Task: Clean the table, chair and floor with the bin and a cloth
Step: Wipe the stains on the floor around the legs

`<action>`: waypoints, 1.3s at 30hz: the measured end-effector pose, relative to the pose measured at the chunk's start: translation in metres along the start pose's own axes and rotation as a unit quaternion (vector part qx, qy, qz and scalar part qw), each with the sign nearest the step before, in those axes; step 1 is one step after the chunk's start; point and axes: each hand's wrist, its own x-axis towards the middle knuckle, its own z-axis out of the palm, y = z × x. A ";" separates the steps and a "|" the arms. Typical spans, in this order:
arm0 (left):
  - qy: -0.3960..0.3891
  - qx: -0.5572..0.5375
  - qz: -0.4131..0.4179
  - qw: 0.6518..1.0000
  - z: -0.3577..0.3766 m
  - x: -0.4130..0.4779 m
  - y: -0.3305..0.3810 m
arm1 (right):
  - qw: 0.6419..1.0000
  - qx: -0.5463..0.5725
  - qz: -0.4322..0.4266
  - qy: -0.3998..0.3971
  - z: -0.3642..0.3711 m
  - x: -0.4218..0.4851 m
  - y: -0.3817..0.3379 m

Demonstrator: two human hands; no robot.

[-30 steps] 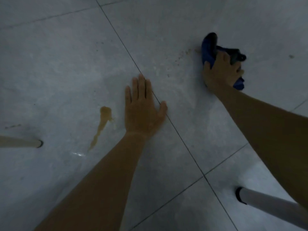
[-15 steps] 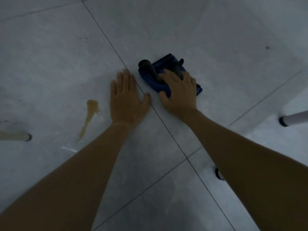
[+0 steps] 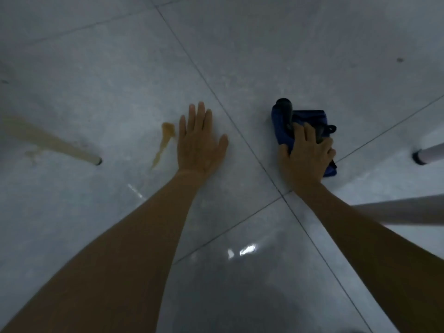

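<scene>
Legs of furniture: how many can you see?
3. The left leg stands left of the brown spill; the far right leg is at the right edge; the lower right leg passes behind the right arm, its foot hidden. Others may be out of view.

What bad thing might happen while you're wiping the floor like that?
The left hand lies flat right beside the brown spill, so it might slide in and smear it. The blue cloth under the right hand is away from that spill, which might get missed. The floor shines as if wet, so a hand may slip.
</scene>
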 end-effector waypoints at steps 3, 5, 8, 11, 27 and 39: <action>0.016 -0.013 -0.014 1.000 0.001 -0.051 -0.008 | 0.998 -0.006 -0.055 -0.021 -0.003 -0.031 -0.011; 0.022 0.004 -0.036 0.999 0.000 -0.081 -0.021 | 0.993 -0.003 -0.111 -0.044 -0.003 -0.054 -0.023; 0.037 0.032 -0.106 0.993 -0.012 -0.115 -0.047 | 0.972 0.014 -0.228 -0.046 -0.001 -0.090 -0.042; 0.060 0.017 -0.177 0.982 -0.029 -0.156 -0.074 | 0.938 0.016 -0.343 -0.041 0.003 -0.128 -0.057; 0.055 0.017 -0.322 0.945 -0.030 -0.252 -0.135 | 0.982 0.011 -0.179 -0.052 0.009 -0.013 -0.132; 0.057 0.009 -0.323 0.945 -0.030 -0.252 -0.137 | 0.926 0.048 -0.375 -0.021 0.018 -0.040 -0.195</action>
